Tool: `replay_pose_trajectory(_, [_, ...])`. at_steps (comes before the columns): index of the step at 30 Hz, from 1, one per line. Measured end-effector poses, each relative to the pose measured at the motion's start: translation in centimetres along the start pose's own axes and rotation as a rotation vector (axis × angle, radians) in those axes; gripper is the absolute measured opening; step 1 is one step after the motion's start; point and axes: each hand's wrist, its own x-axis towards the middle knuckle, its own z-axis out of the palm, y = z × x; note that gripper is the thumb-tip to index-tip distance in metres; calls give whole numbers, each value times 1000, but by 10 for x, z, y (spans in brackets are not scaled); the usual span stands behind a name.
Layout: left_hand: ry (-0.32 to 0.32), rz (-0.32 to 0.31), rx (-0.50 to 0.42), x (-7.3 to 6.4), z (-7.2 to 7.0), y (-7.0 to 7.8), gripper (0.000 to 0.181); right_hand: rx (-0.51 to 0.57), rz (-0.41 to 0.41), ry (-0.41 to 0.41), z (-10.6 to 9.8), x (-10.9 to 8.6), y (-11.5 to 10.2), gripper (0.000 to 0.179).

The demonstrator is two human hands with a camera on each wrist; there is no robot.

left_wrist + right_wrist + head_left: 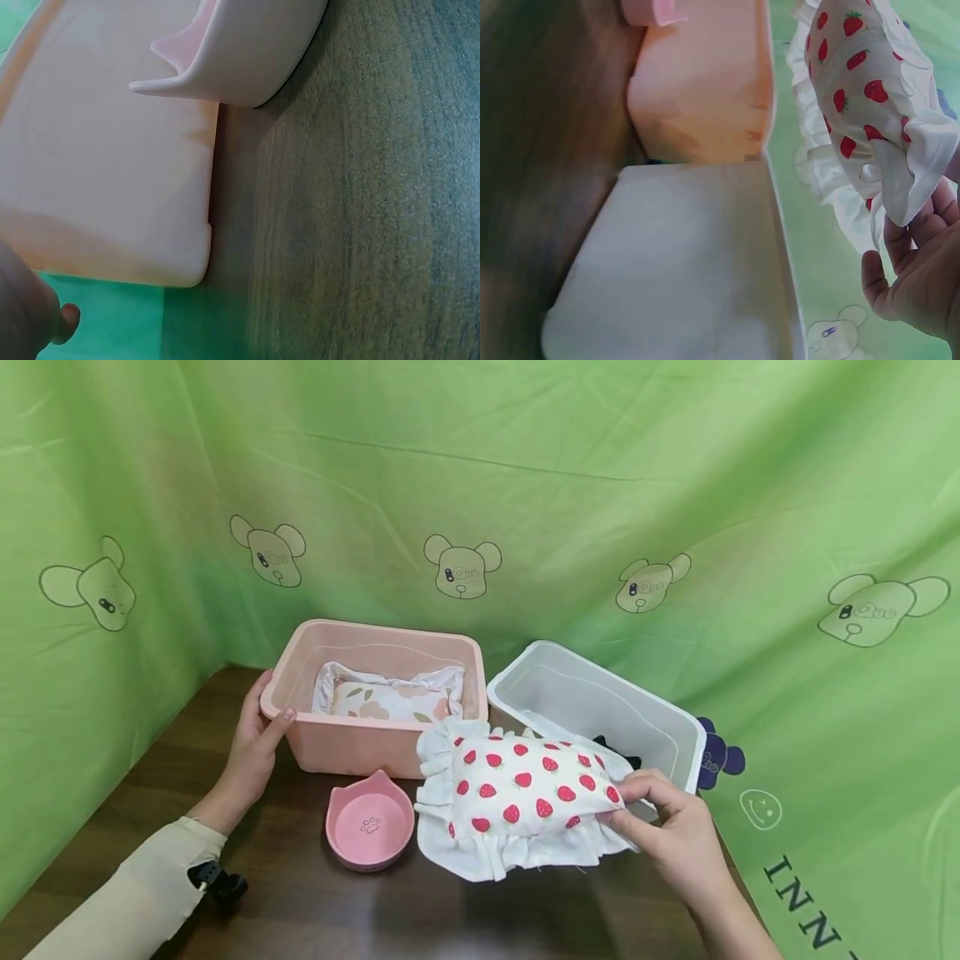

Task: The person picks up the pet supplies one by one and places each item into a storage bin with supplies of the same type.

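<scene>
My right hand [678,831] pinches one end of a small white pillow [517,785] with red strawberries and a ruffled edge, held in the air before the white bin. In the right wrist view the same pillow [862,97] hangs from the curled fingers. My left hand [255,739] grips the left rim of a pink bin [352,743], thumb over the edge. Inside that bin lies a floral pillow [393,700] with a pale ruffle. The left wrist view shows the bin's side [112,172] and part of the left hand [30,315].
A white bin [600,689] stands angled at the right, with something black [618,752] inside, mostly hidden by the strawberry pillow. In front of the pink bin sits a pink cat-eared bowl [371,822]. Green printed cloth [465,468] hangs behind the brown wooden table [300,910].
</scene>
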Motion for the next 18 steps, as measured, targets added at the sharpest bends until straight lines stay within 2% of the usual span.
replay_pose_trajectory(7, [11, 6, -20, 1, 1, -3, 65, 37, -26, 11, 4, 26, -16, 11])
replay_pose_trajectory(13, [16, 22, -33, 1, 2, -3, 65, -8, -49, 5, 10, 51, -28, 10])
replay_pose_trajectory(18, [26, 21, -38, 1, 4, -2, 65, -91, -88, -9, 19, 67, -33, 9])
